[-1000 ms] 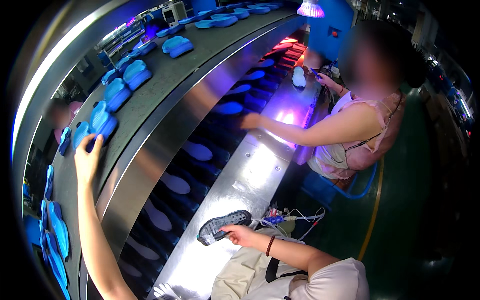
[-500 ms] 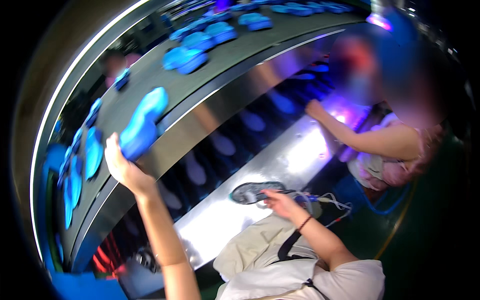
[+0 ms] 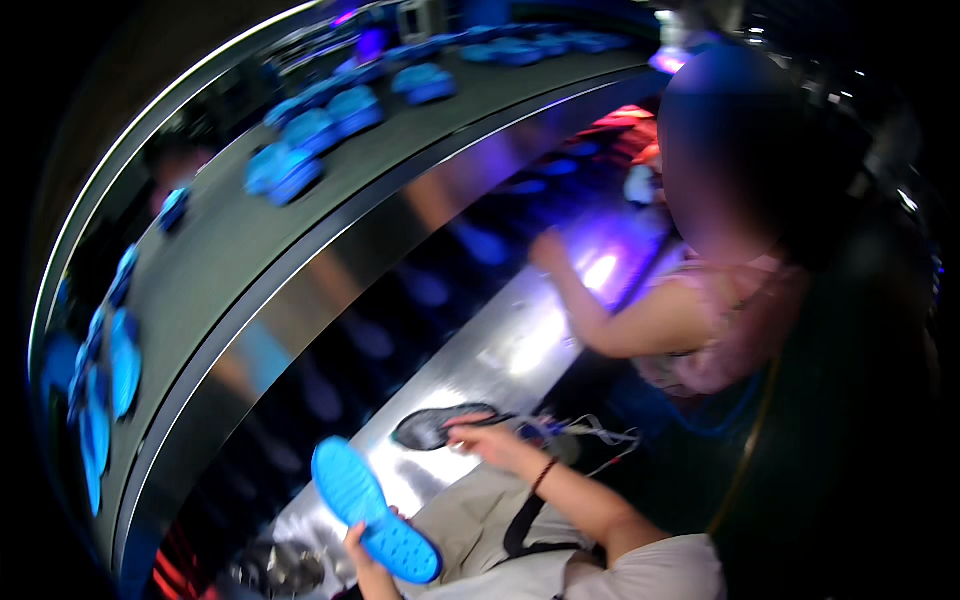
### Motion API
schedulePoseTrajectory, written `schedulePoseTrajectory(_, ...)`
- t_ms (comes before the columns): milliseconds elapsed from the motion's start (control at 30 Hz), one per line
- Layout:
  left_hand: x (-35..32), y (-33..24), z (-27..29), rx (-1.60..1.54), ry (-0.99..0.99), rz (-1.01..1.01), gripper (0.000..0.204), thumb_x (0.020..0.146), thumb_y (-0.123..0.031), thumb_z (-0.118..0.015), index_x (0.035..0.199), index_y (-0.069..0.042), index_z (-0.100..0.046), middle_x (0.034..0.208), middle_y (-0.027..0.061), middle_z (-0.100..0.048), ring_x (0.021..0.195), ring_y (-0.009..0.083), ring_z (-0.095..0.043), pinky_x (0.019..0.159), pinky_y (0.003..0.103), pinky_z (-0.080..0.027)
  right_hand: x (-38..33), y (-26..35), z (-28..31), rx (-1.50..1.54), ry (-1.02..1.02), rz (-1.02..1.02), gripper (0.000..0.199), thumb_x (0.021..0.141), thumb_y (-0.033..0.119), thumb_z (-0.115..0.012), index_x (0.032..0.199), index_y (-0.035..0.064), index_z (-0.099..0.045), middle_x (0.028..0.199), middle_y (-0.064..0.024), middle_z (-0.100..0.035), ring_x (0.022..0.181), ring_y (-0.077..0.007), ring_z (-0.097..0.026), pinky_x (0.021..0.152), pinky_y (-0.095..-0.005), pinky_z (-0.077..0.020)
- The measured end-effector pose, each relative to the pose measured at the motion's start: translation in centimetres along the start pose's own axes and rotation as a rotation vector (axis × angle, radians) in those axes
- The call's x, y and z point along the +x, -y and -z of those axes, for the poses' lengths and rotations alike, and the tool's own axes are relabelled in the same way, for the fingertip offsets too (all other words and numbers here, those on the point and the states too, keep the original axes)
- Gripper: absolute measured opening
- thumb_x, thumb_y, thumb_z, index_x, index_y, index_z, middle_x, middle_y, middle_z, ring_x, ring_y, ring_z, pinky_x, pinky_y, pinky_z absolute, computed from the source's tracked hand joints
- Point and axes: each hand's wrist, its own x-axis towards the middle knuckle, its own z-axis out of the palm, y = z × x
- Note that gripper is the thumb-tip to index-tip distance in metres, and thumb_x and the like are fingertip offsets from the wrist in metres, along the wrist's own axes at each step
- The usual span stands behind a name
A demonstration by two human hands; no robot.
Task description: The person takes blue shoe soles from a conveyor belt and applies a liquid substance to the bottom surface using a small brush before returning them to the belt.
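Note:
A bright blue shoe sole (image 3: 350,485) is in my left hand (image 3: 370,572), gripped around its middle and tilted above the near edge of the metal bench. One part of its face is grooved, and the other end has small holes. My right hand (image 3: 492,446) has its fingers closed over one end of a dark grey, black-rimmed shoe sole (image 3: 422,428) lying on the bench. Part of that end is hidden under the fingers. Pale cables (image 3: 600,430) run close beside my right hand.
A curved conveyor belt (image 3: 225,225) carries several blue soles (image 3: 285,172) beyond the shiny metal bench (image 3: 520,350). Rows of sole shapes show in the dark space below the belt. At right, a co-worker's arm (image 3: 625,325) reaches over the bench. Metal parts (image 3: 280,568) sit lower left.
My left hand has brought the blue sole from beside the belt down toward me, over the bench. My right hand stays at the dark sole. The view has shifted.

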Motion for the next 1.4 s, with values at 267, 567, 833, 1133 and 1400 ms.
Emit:
schedulePoseTrajectory(267, 1.8, 3.7, 3.1, 0.101, -0.408, -0.015, 0.083, 0.074, -0.068, -0.047, 0.125, -0.004, -0.039, 0.111, 0.0204, -0.053, 0.096, 0.0382, -0.053, 0.084, 0.051, -0.043, -0.5, 0.2, -0.3, 0.029, -0.010, -0.021, 0.023, 0.081, 0.009, -0.062, 0.103, 0.0018, -0.059, 0.093, -0.0065, -0.062, 0.086, -0.0138, -0.060, 0.075, -0.0234, -0.0478)
schedulePoseTrajectory(567, 1.1, 3.1, 3.7, -0.143, -0.233, -0.121, 0.078, 0.076, -0.067, -0.044, 0.126, -0.006, -0.040, 0.113, 0.0198, -0.053, 0.099, 0.0382, -0.052, 0.087, 0.051, -0.042, -0.1, 0.1, -1.1, 0.068, 0.038, -0.025, 0.022, 0.079, 0.004, -0.063, 0.100, -0.0004, -0.061, 0.097, -0.0085, -0.062, 0.089, -0.0154, -0.059, 0.080, -0.0277, -0.0482)
schedulePoseTrajectory(833, 6.9, 0.2, -5.7, -0.270, 0.072, -0.070, 0.089, 0.071, -0.079, -0.030, 0.126, -0.009, -0.042, 0.112, 0.0147, -0.054, 0.095, 0.0361, -0.055, 0.087, 0.052, -0.042, -3.0, 4.6, -6.3, -0.132, 0.241, 0.185, 0.021, 0.079, -0.001, -0.056, 0.099, -0.0056, -0.059, 0.100, -0.0162, -0.061, 0.094, -0.0232, -0.059, 0.086, -0.0342, -0.0469)
schedulePoseTrajectory(1133, 6.0, -1.1, -13.9, -0.255, 0.333, 0.053, 0.096, 0.074, -0.078, -0.009, 0.127, -0.003, -0.039, 0.107, 0.0204, -0.054, 0.096, 0.0321, -0.055, 0.087, 0.045, -0.043, -1.8, 7.4, -9.7, -0.100, 0.151, 0.259, 0.018, 0.079, 0.003, -0.060, 0.096, -0.0043, -0.060, 0.089, -0.0139, -0.064, 0.079, -0.0174, -0.062, 0.076, -0.0282, -0.0492)
schedulePoseTrajectory(1400, 6.5, -0.5, -14.1, -0.240, 0.318, -0.018, 0.089, 0.077, -0.075, -0.011, 0.129, -0.007, -0.037, 0.116, 0.0154, -0.051, 0.106, 0.0282, -0.050, 0.092, 0.042, -0.039, -0.3, 8.7, -14.2, -0.638, 0.013, 0.546, 0.018, 0.076, 0.005, -0.065, 0.092, -0.0026, -0.064, 0.083, -0.0087, -0.065, 0.073, -0.0094, -0.059, 0.065, -0.0216, -0.0469)
